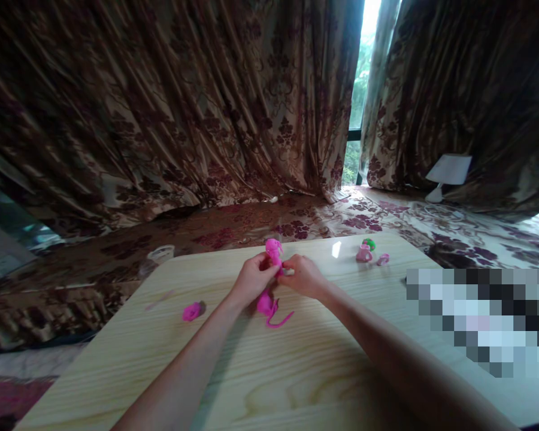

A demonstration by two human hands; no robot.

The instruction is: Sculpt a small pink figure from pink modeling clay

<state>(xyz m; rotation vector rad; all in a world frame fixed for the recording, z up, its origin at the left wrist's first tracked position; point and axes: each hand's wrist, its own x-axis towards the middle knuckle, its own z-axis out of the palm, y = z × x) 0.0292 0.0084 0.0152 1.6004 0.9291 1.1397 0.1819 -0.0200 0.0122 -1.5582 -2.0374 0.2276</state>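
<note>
A pale wood-grain table [130, 359] stands before a raised surface spread with flower-patterned cloth [291, 222]; long patterned curtains [184, 108] hang behind, parted at a bright window [362, 96], with a white-shaded lamp [449, 169] to the right. Over the table's middle, a pink clay-like figure [273, 247] sits between both hands: the left hand [254, 280] pinches it, and the right hand [306, 276] nips its side between thumb and finger. The fingers cover its lower part. A pink piece with a curling strand [265, 304] is partly hidden by the left hand; whether it joins the figure is unclear. Blocky pixels blot out the right side, and the frame cuts off both forearms.
</note>
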